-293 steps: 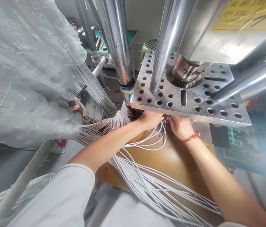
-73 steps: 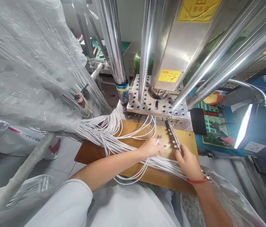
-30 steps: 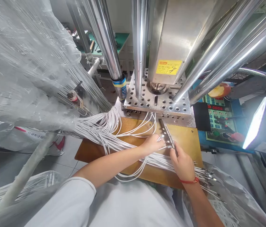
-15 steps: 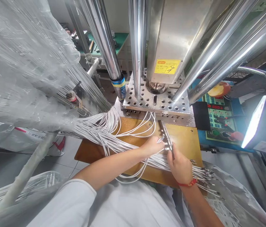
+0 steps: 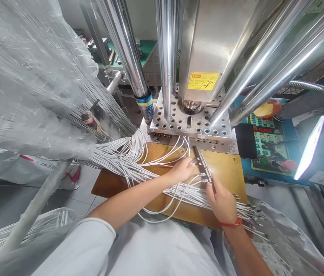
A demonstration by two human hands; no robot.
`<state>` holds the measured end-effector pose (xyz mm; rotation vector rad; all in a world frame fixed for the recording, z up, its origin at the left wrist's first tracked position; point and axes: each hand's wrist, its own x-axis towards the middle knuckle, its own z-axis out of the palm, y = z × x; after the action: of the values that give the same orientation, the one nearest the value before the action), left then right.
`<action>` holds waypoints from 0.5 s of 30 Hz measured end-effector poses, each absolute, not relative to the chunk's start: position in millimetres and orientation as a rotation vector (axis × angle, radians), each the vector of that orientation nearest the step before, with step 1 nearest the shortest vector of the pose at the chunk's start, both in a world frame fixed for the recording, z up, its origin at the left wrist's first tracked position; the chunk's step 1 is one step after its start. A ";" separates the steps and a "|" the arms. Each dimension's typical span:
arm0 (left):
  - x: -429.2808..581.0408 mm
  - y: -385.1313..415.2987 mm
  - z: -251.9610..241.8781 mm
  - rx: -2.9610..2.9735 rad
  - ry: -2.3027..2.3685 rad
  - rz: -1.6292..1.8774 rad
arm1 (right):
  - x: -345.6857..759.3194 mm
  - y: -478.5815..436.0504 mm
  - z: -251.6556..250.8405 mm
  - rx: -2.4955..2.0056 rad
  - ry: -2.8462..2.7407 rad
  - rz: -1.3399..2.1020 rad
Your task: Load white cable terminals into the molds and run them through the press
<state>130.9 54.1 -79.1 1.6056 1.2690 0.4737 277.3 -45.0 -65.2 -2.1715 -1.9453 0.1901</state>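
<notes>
My left hand (image 5: 183,170) pinches the metal-tipped end of a white cable, and that small connector (image 5: 194,161) is at the left side of a slotted metal bar fixture (image 5: 202,161). My right hand (image 5: 222,199) grips the near end of this bar, its thumb along the side. Two white cables have their connectors (image 5: 204,178) seated in the bar's lower slots, close to my right thumb. Beneath both arms a thick bundle of white cables (image 5: 156,180) crosses the brown board (image 5: 226,168). Its loose metal ends (image 5: 250,211) lie at the right.
Behind the board stands a press with a perforated metal plate (image 5: 190,126) and shiny columns (image 5: 164,57); several white cables run under the plate. Plastic-wrapped cables (image 5: 35,96) hang at left. At right are a control panel (image 5: 265,142), a cut apple (image 5: 267,108) and a bright lamp (image 5: 310,149).
My left hand has moved away from me along the bar, from its lower slots toward the upper ones. The seated connectors are now uncovered. My right hand keeps hold of the bar, shifting slightly.
</notes>
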 end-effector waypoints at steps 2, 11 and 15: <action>133.1 53.8 -82.8 1.530 1.242 0.423 | 277.0 -44.6 -64.0 -2.181 -1.932 0.205; 136.2 58.8 -74.0 1.244 1.266 0.348 | 276.3 -44.3 -57.1 -2.160 -1.833 0.365; 136.7 64.0 -66.8 1.154 1.250 0.290 | 277.1 -44.6 -54.9 -2.156 -1.808 0.411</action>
<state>136.7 64.0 -66.8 1.1540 1.2497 0.2903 277.1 -44.6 -54.9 -2.1557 -1.8082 0.4115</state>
